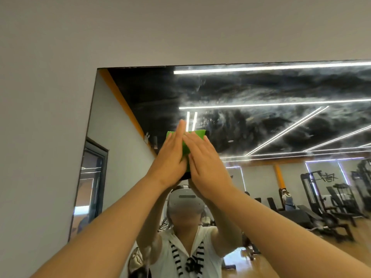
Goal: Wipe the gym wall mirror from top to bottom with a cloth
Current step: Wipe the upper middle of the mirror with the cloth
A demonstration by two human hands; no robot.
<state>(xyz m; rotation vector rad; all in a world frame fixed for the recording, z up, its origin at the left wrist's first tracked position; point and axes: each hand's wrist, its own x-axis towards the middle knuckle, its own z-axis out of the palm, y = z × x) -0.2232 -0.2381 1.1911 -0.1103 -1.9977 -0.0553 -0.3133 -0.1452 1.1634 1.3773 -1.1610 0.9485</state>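
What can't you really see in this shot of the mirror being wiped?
Head view:
- green cloth: mostly covered by the left hand and right hand.
- mirror: right and bottom edges cut off by the frame.
- gym machines in the reflection: too small for detail.

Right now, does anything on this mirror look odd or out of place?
Yes: cloudy streaks smear the upper mirror right of the green cloth, hazing the reflection there. The strip left of it looks clear.
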